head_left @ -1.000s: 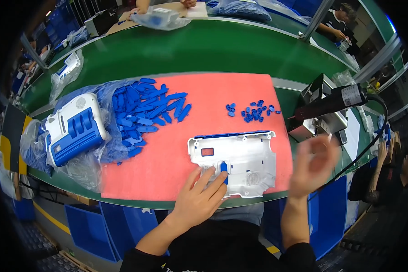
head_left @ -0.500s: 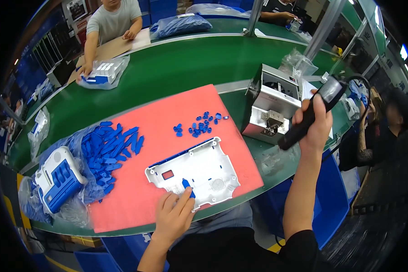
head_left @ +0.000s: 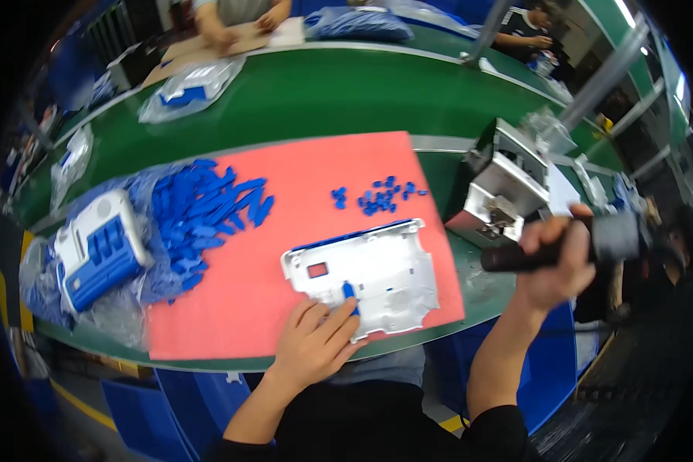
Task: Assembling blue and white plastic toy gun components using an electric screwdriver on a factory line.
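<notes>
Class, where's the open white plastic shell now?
In the head view, the open white plastic shell lies on the pink mat's right side, nearer the person than the small blue caps, left hand at its near-left edge.

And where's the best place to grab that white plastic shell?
Probably the right edge of the white shell, coming from the right: that raised rim looks uncovered, while the left hand rests over the near left part.
</notes>
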The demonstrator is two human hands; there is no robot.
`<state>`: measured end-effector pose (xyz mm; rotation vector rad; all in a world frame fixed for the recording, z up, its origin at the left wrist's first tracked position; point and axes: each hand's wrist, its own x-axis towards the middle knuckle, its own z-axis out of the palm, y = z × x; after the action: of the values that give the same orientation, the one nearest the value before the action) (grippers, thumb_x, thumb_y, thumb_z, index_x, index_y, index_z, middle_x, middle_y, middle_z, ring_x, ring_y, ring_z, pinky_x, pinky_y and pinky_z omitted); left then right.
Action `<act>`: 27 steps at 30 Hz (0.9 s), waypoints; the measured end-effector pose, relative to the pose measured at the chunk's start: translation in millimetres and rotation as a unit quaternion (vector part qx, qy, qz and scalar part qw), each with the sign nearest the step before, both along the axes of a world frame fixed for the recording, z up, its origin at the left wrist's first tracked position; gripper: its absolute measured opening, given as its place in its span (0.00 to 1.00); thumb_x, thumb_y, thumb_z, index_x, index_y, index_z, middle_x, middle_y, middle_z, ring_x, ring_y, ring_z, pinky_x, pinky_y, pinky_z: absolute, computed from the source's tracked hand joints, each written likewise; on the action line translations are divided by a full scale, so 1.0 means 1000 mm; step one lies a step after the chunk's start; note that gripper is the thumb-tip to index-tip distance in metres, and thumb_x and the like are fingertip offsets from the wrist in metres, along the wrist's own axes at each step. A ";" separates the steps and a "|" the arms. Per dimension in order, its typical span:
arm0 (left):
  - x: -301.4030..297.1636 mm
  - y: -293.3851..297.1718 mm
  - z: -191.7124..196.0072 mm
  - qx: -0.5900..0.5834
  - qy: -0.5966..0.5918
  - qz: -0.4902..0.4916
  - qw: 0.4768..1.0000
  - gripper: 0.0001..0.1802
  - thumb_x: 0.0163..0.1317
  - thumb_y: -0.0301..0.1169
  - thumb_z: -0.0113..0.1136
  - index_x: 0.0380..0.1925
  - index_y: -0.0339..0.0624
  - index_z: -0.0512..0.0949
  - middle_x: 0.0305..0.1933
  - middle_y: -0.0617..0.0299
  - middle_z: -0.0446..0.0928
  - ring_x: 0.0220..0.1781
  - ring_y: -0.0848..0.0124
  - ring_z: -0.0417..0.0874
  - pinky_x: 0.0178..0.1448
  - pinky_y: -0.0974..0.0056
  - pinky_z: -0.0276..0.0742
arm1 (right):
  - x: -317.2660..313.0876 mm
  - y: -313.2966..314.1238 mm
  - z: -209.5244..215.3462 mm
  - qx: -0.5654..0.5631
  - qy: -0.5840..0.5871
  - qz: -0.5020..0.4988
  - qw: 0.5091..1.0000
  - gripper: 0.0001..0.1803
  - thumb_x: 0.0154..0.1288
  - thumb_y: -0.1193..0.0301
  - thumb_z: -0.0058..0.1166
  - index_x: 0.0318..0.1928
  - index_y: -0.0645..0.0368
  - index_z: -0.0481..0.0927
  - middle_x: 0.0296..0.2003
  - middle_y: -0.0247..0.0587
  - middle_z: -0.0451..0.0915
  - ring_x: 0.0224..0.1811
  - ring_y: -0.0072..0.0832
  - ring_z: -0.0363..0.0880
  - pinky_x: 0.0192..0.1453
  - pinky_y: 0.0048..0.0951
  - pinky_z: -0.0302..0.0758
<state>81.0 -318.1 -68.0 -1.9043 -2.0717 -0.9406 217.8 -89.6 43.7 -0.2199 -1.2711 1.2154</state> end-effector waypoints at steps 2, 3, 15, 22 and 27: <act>0.000 0.002 -0.002 0.005 -0.007 -0.012 1.000 0.17 0.47 0.38 0.64 0.35 0.41 0.76 0.50 0.59 0.75 0.40 0.64 0.71 0.50 0.60 0.68 | -0.008 -0.037 0.000 0.042 0.001 0.017 0.999 0.25 0.64 0.56 0.41 0.53 0.63 0.63 0.23 0.36 0.69 0.15 0.23 0.65 0.23 0.28 0.67; 0.000 0.003 -0.003 0.009 -0.013 -0.014 1.000 0.17 0.48 0.38 0.63 0.35 0.41 0.76 0.50 0.58 0.75 0.40 0.64 0.71 0.51 0.60 0.68 | -0.021 -0.063 0.005 0.022 -0.015 -0.026 0.999 0.29 0.62 0.53 0.42 0.53 0.63 0.62 0.22 0.35 0.68 0.15 0.23 0.65 0.22 0.27 0.67; -0.005 0.003 -0.003 0.026 -0.033 -0.002 0.999 0.17 0.48 0.39 0.63 0.34 0.42 0.76 0.48 0.60 0.76 0.41 0.64 0.73 0.54 0.57 0.68 | -0.075 -0.069 -0.006 0.045 -0.006 0.137 0.990 0.29 0.65 0.51 0.38 0.53 0.65 0.62 0.23 0.36 0.67 0.17 0.24 0.66 0.24 0.30 0.70; -0.002 0.000 -0.001 0.007 -0.019 0.007 1.000 0.15 0.48 0.38 0.63 0.33 0.40 0.77 0.47 0.59 0.77 0.42 0.64 0.73 0.54 0.57 0.67 | 0.024 0.141 0.062 -0.073 0.263 -0.204 0.940 0.16 0.57 0.58 0.53 0.33 0.58 0.68 0.21 0.35 0.67 0.21 0.27 0.67 0.30 0.30 0.70; 0.002 0.003 -0.001 0.027 -0.025 0.005 0.999 0.16 0.43 0.35 0.67 0.32 0.39 0.78 0.47 0.58 0.77 0.39 0.63 0.72 0.52 0.57 0.68 | 0.062 0.195 0.043 -0.038 0.195 -0.294 0.935 0.14 0.58 0.64 0.56 0.25 0.60 0.69 0.16 0.38 0.70 0.16 0.30 0.71 0.26 0.32 0.74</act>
<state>82.9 -315.2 -68.9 -1.8604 -2.0599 -1.0397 280.0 105.5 86.5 -0.3658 -0.7320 0.7377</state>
